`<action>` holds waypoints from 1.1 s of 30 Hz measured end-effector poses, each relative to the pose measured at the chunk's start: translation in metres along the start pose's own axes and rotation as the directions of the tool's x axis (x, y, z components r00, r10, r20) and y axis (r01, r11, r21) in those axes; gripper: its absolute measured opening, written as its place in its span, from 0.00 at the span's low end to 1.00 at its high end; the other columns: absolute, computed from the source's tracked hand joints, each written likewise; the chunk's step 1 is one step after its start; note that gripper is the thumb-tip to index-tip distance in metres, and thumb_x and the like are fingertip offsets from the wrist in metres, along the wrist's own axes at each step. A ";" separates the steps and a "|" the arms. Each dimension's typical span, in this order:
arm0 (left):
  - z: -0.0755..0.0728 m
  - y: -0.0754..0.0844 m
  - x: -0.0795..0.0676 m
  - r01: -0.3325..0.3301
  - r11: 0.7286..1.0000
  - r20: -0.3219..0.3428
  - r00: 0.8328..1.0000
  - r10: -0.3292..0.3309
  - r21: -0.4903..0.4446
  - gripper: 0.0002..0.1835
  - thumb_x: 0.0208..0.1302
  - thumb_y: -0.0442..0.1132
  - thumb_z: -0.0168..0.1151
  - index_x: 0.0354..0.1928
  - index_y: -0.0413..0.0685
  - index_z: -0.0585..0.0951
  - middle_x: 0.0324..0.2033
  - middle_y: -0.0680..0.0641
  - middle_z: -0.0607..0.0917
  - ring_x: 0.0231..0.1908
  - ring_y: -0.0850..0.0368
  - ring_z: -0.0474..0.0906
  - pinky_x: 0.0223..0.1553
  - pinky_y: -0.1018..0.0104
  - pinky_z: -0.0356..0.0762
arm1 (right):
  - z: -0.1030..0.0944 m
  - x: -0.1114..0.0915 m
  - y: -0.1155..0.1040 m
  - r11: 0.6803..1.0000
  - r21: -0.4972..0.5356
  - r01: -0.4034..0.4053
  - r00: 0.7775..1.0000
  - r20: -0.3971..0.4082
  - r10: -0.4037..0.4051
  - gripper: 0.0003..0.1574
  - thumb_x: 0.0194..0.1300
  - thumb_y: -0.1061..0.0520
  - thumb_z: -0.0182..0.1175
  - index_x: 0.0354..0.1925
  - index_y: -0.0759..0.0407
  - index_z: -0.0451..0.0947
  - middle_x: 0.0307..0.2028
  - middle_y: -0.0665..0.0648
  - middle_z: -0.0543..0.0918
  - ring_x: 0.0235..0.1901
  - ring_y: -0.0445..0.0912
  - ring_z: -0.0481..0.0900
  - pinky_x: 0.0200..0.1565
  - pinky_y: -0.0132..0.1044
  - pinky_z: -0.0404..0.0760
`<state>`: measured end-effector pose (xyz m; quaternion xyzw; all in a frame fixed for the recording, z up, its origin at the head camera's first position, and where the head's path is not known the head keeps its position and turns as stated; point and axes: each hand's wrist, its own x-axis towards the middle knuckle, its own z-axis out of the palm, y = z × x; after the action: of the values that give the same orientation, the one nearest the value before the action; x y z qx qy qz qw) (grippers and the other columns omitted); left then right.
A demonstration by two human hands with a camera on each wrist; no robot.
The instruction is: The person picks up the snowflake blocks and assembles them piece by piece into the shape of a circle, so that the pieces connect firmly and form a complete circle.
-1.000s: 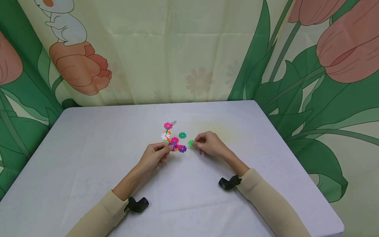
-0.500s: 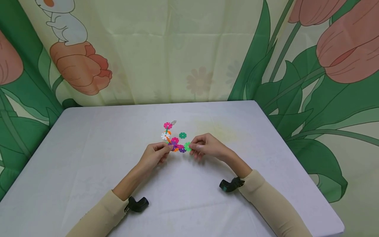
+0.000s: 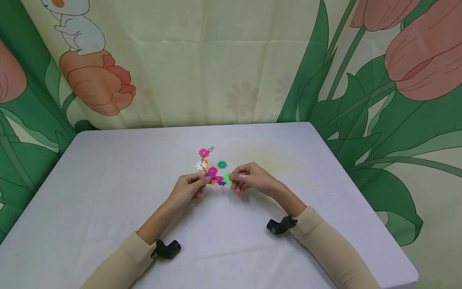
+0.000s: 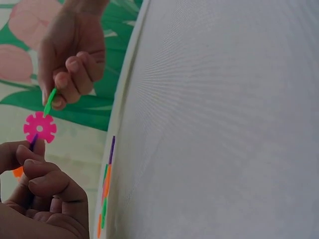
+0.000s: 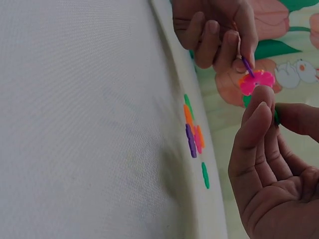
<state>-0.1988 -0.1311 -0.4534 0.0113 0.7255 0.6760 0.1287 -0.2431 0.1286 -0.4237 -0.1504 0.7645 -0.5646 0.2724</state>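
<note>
Two hands pinch multicoloured snowflake-disc cluster (image 3: 215, 178); bright green disc (image 3: 227, 177) at edge.

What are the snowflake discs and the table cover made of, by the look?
Snowflake discs, e.g. the light green disc pinched by the right hand: likely moulded plastic, thin, flat, notched rims, saturated uniform colours, slight sheen. Table cover: probably woven fabric, matte pale lilac; fine weave grain shows in the wrist views, soft creases.
</note>
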 end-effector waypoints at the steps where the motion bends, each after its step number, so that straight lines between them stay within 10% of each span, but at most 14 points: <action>1: 0.000 0.000 0.000 0.001 1.000 0.001 1.000 -0.001 -0.001 0.15 0.75 0.44 0.65 0.40 0.36 0.81 0.23 0.53 0.74 0.25 0.59 0.66 0.25 0.69 0.63 | 0.000 0.000 0.000 1.000 0.002 0.001 1.000 0.001 -0.001 0.14 0.77 0.55 0.63 0.48 0.67 0.84 0.34 0.66 0.89 0.26 0.44 0.85 0.35 0.34 0.87; 33: -0.004 0.003 -0.002 0.004 1.000 0.036 0.999 -0.005 0.013 0.17 0.76 0.48 0.65 0.36 0.39 0.79 0.23 0.53 0.74 0.26 0.59 0.67 0.28 0.68 0.64 | 0.003 0.001 0.003 0.998 -0.023 0.062 0.992 0.111 -0.059 0.22 0.78 0.56 0.61 0.48 0.80 0.78 0.28 0.51 0.87 0.26 0.42 0.84 0.33 0.33 0.85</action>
<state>-0.1977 -0.1349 -0.4497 0.0227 0.7275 0.6706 0.1433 -0.2416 0.1269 -0.4277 -0.2080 0.7506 -0.5534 0.2950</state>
